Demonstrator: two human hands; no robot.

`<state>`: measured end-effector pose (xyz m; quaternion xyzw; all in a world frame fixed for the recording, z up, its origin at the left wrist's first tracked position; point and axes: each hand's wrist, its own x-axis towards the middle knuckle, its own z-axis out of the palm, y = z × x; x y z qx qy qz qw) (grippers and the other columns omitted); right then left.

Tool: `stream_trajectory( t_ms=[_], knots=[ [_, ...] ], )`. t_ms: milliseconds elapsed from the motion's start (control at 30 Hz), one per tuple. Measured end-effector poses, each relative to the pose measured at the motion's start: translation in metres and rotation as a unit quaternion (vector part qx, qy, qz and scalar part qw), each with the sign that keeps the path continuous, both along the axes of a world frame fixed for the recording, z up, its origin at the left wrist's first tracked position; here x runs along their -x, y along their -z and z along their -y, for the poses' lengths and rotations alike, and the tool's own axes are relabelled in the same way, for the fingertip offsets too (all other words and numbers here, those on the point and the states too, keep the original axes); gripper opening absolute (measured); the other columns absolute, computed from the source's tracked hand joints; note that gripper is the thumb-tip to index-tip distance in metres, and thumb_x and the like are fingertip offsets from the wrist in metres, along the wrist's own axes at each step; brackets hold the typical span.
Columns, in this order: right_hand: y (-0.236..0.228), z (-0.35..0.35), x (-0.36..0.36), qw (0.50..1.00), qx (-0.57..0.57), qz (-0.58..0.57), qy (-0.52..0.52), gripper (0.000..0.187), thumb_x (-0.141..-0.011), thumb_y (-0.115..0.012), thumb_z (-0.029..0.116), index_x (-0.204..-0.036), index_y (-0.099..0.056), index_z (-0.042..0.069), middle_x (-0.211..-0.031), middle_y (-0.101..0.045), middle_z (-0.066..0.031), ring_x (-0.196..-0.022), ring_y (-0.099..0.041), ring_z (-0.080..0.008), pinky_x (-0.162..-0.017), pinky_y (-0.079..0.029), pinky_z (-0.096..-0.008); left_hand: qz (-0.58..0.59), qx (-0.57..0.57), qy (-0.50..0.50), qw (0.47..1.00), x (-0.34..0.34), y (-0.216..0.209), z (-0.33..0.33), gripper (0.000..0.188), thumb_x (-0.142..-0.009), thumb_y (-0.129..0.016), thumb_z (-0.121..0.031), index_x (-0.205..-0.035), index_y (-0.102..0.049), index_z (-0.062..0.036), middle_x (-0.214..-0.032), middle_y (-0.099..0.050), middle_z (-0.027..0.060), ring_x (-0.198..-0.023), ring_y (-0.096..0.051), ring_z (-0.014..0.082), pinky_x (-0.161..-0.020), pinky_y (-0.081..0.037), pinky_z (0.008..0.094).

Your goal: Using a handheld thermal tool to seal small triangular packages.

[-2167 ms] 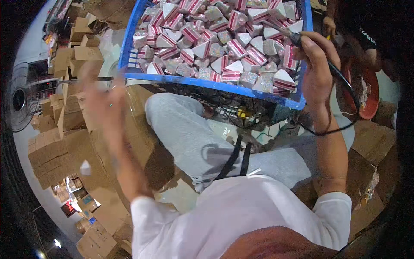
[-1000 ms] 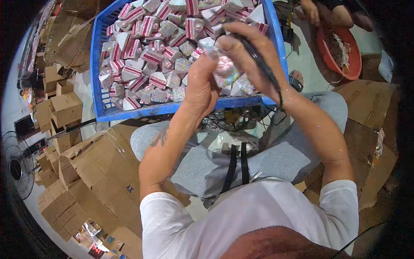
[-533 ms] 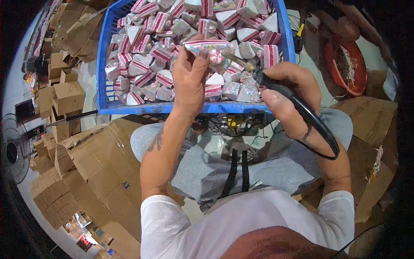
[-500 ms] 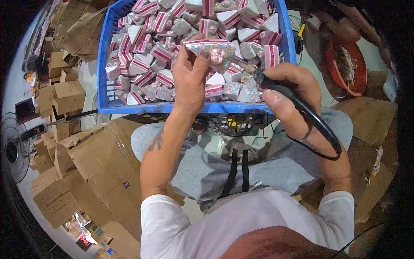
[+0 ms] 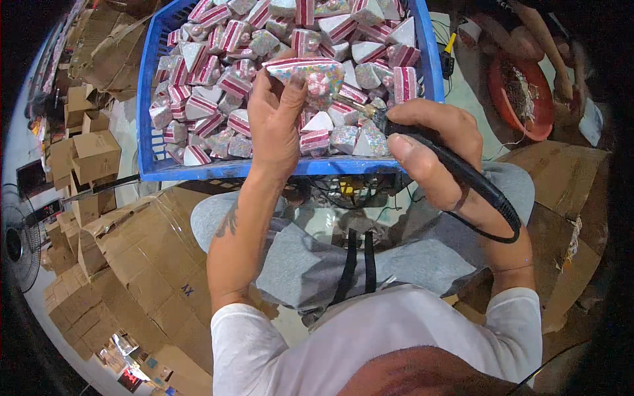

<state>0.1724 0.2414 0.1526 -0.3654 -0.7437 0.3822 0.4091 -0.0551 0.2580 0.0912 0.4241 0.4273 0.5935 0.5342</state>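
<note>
One round black fan with a wire cage [image 5: 14, 244] is at the far left edge, beside a stack of small brown cardboard boxes [image 5: 96, 155]. Right of these spreads a large creased sheet of brown cardboard [image 5: 155, 247]. Next comes a blue plastic basket with slotted sides [image 5: 198, 173], heaped with white wedges striped in deep pink [image 5: 231, 86], some faces glittery. Above its near half, the left hand [image 5: 274, 125] grips one white wedge with pink stripes, a speckled multicoloured face and a pale pink rosette [image 5: 322, 74], thumb laid across that face. At the wedge's right side is the slim metal tip of a black-handled tool with a black cable [image 5: 479, 178]; whether tip and wedge touch cannot be told. The right hand [image 5: 442, 138] grasps the handle, thumb and forefinger near its front end, while the cable loops back by the wrist. Beyond the basket's right wall lies a yellow-and-black object [image 5: 450, 43], and farther right an oval red basin [image 5: 543, 119], with a co-worker's hand [image 5: 563, 89] near its right rim.
</note>
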Motion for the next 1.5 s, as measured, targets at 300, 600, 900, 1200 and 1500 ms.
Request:
stream_trajectory(
  t_ms=[300, 600, 900, 1200, 1500],
  knots=[
    [-0.0030, 0.0003, 0.0010, 1.000, 0.017, 0.016, 0.008, 0.031, -0.080, -0.068, 0.024, -0.103, -0.066, 0.004, -0.085, -0.068, -0.0107, -0.076, -0.063, -0.0233, -0.072, -0.048, -0.0350, -0.004, 0.001, -0.004, 1.000, -0.0019, 0.0034, 0.0008, 0.055, -0.098, -0.059, -0.028, -0.138, -0.040, 0.0051, -0.123, -0.060, 0.0153, -0.109, -0.062, 0.0220, -0.094, -0.051, 0.0366],
    [0.0005, -0.0005, 0.0010, 1.000, -0.002, 0.010, 0.010, 0.032, -0.079, -0.067, 0.023, -0.104, -0.065, 0.004, -0.084, -0.068, -0.0112, -0.075, -0.064, -0.0243, -0.071, -0.048, -0.0360, -0.028, -0.001, -0.003, 1.000, -0.0011, 0.0047, 0.0013, 0.054, -0.098, -0.058, -0.027, -0.138, -0.040, 0.0041, -0.122, -0.060, 0.0145, -0.109, -0.062, 0.0211, -0.094, -0.051, 0.0367],
    [-0.0012, -0.0007, 0.0023, 0.999, 0.046, -0.002, 0.005, 0.030, -0.080, -0.065, 0.023, -0.102, -0.064, 0.002, -0.082, -0.067, -0.0120, -0.073, -0.064, -0.0233, -0.068, -0.048, -0.0338, -0.031, 0.001, -0.007, 0.999, -0.0050, 0.0027, 0.0030, 0.051, -0.098, -0.060, -0.023, -0.137, -0.041, 0.0044, -0.125, -0.060, 0.0161, -0.111, -0.062, 0.0226, -0.094, -0.052, 0.0349],
    [0.0005, -0.0014, 0.0026, 1.000, 0.008, -0.008, 0.009, 0.031, -0.083, -0.064, 0.023, -0.104, -0.063, 0.001, -0.081, -0.065, -0.0121, -0.072, -0.063, -0.0219, -0.067, -0.048, -0.0335, 0.008, -0.002, -0.004, 1.000, -0.0082, -0.0001, 0.0040, 0.047, -0.095, -0.065, -0.019, -0.131, -0.044, 0.0022, -0.121, -0.061, 0.0136, -0.105, -0.061, 0.0174, -0.086, -0.054, 0.0318],
    [-0.0036, -0.0004, 0.0029, 0.999, 0.035, 0.009, 0.014, 0.029, -0.084, -0.064, 0.022, -0.104, -0.063, 0.001, -0.087, -0.065, -0.0123, -0.076, -0.061, -0.0198, -0.070, -0.047, -0.0323, -0.010, -0.008, 0.002, 1.000, -0.0068, 0.0040, 0.0017, 0.049, -0.094, -0.066, -0.024, -0.131, -0.045, 0.0024, -0.122, -0.061, 0.0138, -0.105, -0.060, 0.0172, -0.088, -0.053, 0.0323]
  ],
)
